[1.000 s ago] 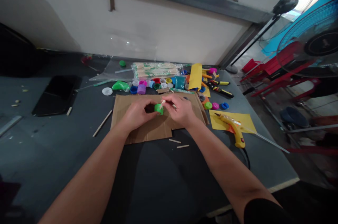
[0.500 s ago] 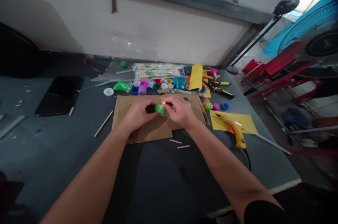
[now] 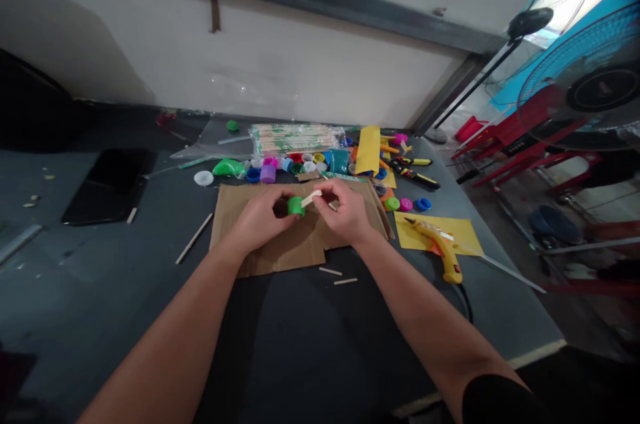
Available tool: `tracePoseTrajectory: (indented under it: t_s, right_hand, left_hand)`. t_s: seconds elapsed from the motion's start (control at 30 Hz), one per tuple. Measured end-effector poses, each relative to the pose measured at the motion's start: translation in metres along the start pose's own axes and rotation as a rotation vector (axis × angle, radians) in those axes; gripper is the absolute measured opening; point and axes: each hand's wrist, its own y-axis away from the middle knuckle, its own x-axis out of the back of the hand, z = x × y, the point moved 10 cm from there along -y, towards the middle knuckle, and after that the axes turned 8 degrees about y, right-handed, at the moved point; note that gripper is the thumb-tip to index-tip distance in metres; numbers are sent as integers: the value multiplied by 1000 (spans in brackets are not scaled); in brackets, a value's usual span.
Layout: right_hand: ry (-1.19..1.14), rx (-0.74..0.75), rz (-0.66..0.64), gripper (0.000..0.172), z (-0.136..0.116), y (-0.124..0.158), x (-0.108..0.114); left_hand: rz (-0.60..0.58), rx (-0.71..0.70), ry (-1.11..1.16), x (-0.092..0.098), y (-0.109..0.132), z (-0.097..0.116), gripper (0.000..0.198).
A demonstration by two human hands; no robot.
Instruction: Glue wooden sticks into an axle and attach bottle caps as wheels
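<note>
Between the thumb and fingers of my left hand (image 3: 265, 219) is a green bottle cap (image 3: 295, 206), held over the brown cardboard (image 3: 280, 256). My right hand (image 3: 345, 214) pinches a short pale wooden stick (image 3: 311, 199). The stick points left, its free end close beside the cap; whether the two touch I cannot tell. Two short stick pieces (image 3: 345, 281) lie on the table just in front of the cardboard. A longer wooden stick (image 3: 194, 239) rests to the left of the cardboard.
A yellow glue gun (image 3: 440, 244) lies on yellow paper (image 3: 467, 232) at the right. Behind the cardboard are several coloured caps (image 3: 268, 174), packed wooden sticks (image 3: 295, 138) and black-yellow pliers (image 3: 417, 176). A black phone (image 3: 107, 185) lies left. A fan (image 3: 595, 87) stands beyond the table.
The wooden stick, upright against the cap before, now lies lower and more sideways, slightly right of it. The green cap has turned a little in my left hand. The view has shifted slightly.
</note>
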Motion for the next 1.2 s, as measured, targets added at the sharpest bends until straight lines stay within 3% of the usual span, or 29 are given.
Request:
tracePoseTrajectory:
  t_s: [0.23, 0.4, 0.57, 1.2]
  right_hand:
    - [-171, -331, -86, 7, 35, 0, -15]
    - [-479, -579, -205, 11, 51, 8, -35]
    - [-569, -629, -248, 9, 50, 10, -43]
    - [-320, -589, -250, 10, 52, 12, -39]
  left_hand:
    - [37, -53, -43, 7, 1, 10, 32]
    - [52, -77, -39, 8, 0, 9, 33]
    - [54, 10, -51, 8, 0, -5, 36]
    - [38, 78, 44, 3, 1, -18, 37]
